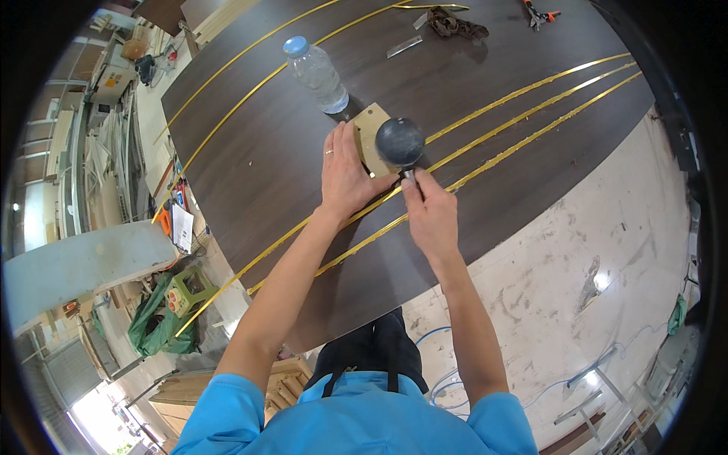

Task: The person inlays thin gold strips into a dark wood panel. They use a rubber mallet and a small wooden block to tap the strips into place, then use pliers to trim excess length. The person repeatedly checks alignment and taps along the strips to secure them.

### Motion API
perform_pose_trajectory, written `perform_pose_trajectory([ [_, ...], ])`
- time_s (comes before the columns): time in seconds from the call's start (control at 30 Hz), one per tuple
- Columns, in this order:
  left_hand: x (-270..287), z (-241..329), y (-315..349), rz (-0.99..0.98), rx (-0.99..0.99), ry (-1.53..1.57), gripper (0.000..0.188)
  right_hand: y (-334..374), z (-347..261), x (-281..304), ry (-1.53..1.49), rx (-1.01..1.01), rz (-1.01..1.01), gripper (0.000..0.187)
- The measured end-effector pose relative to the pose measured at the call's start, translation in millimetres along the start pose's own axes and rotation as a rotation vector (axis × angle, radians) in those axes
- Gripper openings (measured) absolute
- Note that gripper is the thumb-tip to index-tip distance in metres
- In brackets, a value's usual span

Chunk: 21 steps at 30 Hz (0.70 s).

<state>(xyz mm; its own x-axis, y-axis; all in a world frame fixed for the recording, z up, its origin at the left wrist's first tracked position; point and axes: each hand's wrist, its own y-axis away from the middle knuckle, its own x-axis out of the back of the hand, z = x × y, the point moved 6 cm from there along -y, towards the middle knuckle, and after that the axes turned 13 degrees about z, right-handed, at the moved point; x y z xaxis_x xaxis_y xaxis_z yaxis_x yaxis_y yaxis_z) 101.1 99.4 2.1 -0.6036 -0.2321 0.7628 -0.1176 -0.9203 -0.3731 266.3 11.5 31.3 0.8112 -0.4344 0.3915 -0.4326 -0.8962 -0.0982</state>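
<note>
My right hand (432,216) is closed around the short handle of a black rubber mallet (400,142), whose round head hides part of a tan wooden block (370,123). The fingers of my left hand (346,173) grip that block at its left side, with the thumb stretched along its near edge. Beneath lies a large dark brown panel (265,136). Thin gold strips (516,139) run lengthwise across it, and the block rests by the farthest one of the near group. Whether the mallet touches the block cannot be told.
A clear bottle with a blue cap (315,76) stands just beyond the block. Farther off lie a dark crumpled cloth (456,24), a small clear strip (404,47) and an orange-and-grey hand tool (540,15). More gold strips cross the far side, some overhanging the left edge. Blue hose (440,390) trails on the floor.
</note>
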Motion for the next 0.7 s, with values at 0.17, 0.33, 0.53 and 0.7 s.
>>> perform_pose_trajectory([
  [0.17,-22,16,-15,0.043,-0.016,-0.009,0.126,-25,12,16,0.154,-0.076,-0.057,0.019],
  [0.33,-37,30,-30,0.056,-0.043,0.025,0.125,-46,12,36,0.021,-0.091,0.066,0.02],
  [0.53,-58,39,-44,0.04,-0.072,0.035,0.127,-65,20,50,0.098,-0.134,0.073,0.024],
  [0.7,-50,38,-41,0.06,-0.092,0.048,0.124,-63,20,45,0.105,-0.126,0.008,0.028],
])
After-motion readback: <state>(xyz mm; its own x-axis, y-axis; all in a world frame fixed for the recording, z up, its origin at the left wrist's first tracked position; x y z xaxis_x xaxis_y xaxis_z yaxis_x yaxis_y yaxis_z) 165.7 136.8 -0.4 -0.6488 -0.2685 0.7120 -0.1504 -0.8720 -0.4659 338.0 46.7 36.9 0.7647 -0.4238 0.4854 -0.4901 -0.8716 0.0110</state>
